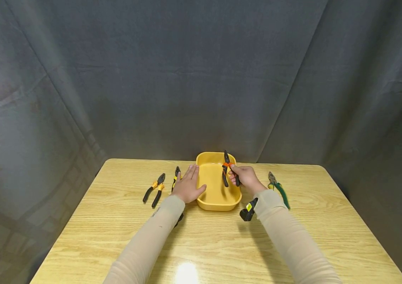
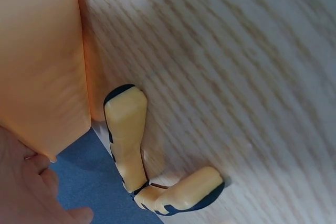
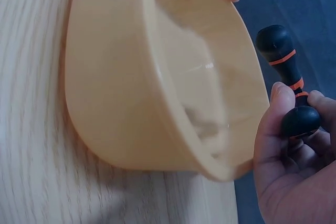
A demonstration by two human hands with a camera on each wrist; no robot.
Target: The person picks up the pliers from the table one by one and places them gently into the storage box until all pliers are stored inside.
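Note:
A yellow plastic bin (image 1: 215, 207) stands at the back middle of the table. My left hand (image 1: 187, 187) rests at its left rim, fingers straight and thumb spread toward the inside. My right hand (image 1: 246, 177) grips one handle of a pair of pliers (image 1: 227, 164) with black and orange handles, held over the bin's right side with the jaws pointing away. In the right wrist view the thumb and fingers close round that handle, while the other handle (image 3: 278, 51) sticks out free. Spread yellow and black handles of another pair of pliers (image 2: 127, 135) lie beside the bin in the left wrist view.
Pliers with yellow and black handles (image 1: 159, 188) lie at the left. Another pair (image 1: 177, 172) is partly hidden behind my left hand. Green-handled pliers (image 1: 283, 194) and a black tool with a yellow mark (image 1: 247, 213) lie around my right wrist. A grey curtain (image 1: 187, 98) hangs behind the table (image 1: 215, 244).

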